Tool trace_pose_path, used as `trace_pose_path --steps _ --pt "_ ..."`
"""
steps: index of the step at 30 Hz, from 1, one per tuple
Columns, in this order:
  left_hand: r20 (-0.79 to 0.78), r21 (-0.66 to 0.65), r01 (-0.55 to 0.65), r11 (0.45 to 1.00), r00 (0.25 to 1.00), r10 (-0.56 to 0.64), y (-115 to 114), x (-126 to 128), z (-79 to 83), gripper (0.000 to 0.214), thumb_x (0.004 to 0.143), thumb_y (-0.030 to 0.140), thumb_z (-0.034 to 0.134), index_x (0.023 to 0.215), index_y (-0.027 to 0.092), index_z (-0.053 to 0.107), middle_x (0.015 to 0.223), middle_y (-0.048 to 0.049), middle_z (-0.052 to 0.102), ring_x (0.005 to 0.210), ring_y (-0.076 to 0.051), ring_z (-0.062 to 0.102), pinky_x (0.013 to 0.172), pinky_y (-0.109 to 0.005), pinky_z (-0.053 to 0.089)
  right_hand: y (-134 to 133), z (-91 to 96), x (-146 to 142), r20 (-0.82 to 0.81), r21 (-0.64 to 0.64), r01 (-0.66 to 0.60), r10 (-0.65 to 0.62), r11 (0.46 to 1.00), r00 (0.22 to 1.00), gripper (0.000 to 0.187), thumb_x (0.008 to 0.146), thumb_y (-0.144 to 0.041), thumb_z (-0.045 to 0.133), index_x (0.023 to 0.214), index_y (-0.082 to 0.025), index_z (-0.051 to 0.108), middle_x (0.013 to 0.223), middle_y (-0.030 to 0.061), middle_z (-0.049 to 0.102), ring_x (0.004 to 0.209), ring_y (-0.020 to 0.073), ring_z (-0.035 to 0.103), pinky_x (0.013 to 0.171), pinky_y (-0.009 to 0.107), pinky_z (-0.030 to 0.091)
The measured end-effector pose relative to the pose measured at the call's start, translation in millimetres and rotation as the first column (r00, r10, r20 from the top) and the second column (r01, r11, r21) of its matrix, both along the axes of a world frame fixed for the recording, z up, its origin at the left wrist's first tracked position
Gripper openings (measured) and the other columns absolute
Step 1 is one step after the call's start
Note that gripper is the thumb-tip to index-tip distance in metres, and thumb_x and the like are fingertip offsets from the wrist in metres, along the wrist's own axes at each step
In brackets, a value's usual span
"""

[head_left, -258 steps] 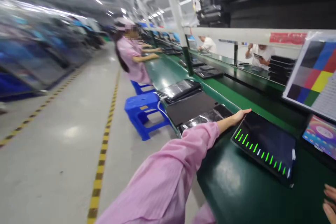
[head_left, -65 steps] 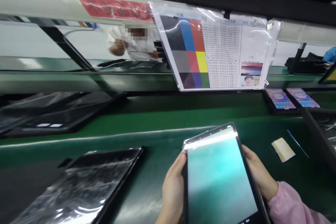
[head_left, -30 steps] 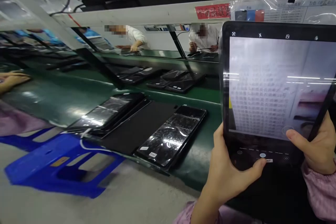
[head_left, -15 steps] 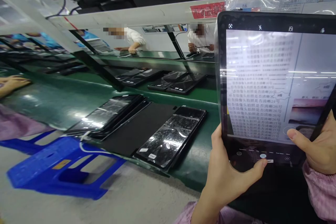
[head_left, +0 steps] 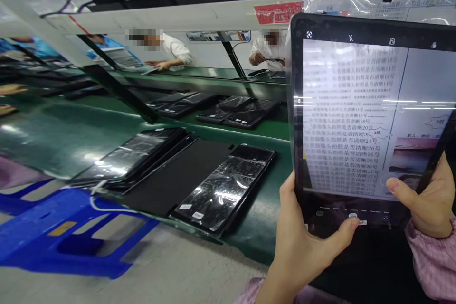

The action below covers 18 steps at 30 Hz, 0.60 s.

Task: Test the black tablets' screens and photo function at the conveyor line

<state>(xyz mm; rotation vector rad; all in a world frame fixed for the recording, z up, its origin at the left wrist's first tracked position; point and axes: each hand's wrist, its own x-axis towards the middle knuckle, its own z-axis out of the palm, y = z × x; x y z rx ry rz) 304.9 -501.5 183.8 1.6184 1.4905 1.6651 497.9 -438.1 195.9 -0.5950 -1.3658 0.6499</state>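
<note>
I hold a black tablet (head_left: pixel 370 118) upright in front of me, its screen showing a camera view of printed text lines and a small picture. My left hand (head_left: pixel 306 242) grips its lower left edge, thumb lying across the bottom bezel. My right hand (head_left: pixel 423 199) holds the lower right edge, thumb resting on the screen near a round button. Both hands are closed on the tablet. Pink sleeves cover my wrists.
A green conveyor belt (head_left: pixel 53 133) runs leftward with film-wrapped tablets (head_left: pixel 221 187) and a black mat (head_left: pixel 178 175) on it. More tablets (head_left: pixel 235 111) lie farther back. A blue stool (head_left: pixel 71 232) stands at left. Two people in white work beyond the belt.
The tablet, earlier low and tilted over the belt, is now raised upright. Over the last second its camera picture has sharpened into readable text, and my view has drifted slightly.
</note>
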Motion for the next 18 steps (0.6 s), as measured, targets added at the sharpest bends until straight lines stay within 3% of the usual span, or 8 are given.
trace_pose_path --steps 8,14,18 --pt "0.021 -0.069 -0.082 0.994 0.996 0.083 -2.7 1.8 -3.9 0.089 0.07 0.039 0.095 0.145 0.028 0.048 0.133 -0.0087 0.062 0.121 -0.032 0.068 0.096 -0.045 0.064 -2.4 0.2 0.9 -0.022 -0.047 -0.042 0.041 0.998 0.999 0.047 0.086 -0.03 0.086 0.13 -0.032 0.067 0.107 0.0064 0.077 0.091 0.0277 0.076 0.075 0.044 0.066" --pt "0.029 0.019 0.011 1.0 1.0 -0.011 -0.5 -1.0 -4.4 0.095 0.07 0.053 0.095 0.149 0.029 0.047 0.132 -0.0087 0.062 0.119 -0.032 0.069 0.089 -0.041 0.066 -2.3 4.6 -0.2 -0.032 -0.033 -0.095 0.094 0.995 0.995 0.051 0.088 -0.034 0.086 0.136 -0.036 0.067 0.112 0.0068 0.076 0.092 0.0278 0.076 0.076 0.045 0.068" --pt "-0.04 0.053 0.045 0.998 0.998 -0.043 1.8 -4.8 -5.0 0.093 0.073 0.052 0.094 0.15 0.029 0.048 0.131 -0.0088 0.063 0.115 -0.031 0.071 0.087 -0.04 0.066 -2.1 4.9 0.3 -0.028 -0.033 -0.088 0.087 0.996 0.996 0.05 0.089 -0.034 0.086 0.136 -0.035 0.067 0.11 0.0065 0.077 0.094 0.0291 0.077 0.075 0.046 0.068"
